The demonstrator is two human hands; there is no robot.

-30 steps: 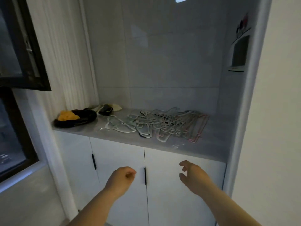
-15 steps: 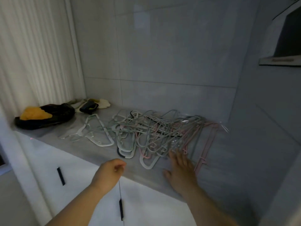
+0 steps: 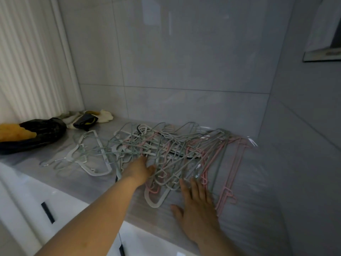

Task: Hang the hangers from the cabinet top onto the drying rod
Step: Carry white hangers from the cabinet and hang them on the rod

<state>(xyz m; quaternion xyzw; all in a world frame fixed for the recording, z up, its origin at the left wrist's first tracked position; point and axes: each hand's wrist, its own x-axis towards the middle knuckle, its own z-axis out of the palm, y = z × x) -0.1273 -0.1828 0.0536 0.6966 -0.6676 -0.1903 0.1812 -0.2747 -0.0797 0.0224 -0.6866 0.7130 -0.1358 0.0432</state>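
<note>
A tangled pile of thin grey, green, pink and white hangers (image 3: 171,154) lies on the grey cabinet top (image 3: 103,183). My left hand (image 3: 139,169) reaches into the front of the pile. Its fingertips are buried among the wires, so its hold is hidden. My right hand (image 3: 198,206) lies flat on the cabinet top with straight fingers, the fingertips touching the near ends of the hangers. A white hanger (image 3: 92,154) lies apart at the left. No drying rod is in view.
A black bag with something yellow (image 3: 29,133) sits at the far left, with cloths and a dark item (image 3: 86,118) behind it. Tiled walls close the back and right. White cabinet doors (image 3: 27,206) with black handles are below.
The camera has come closer to the cabinet. My left hand has risen from the cabinet's front edge into the hanger pile. My right hand stays flat at the pile's near side.
</note>
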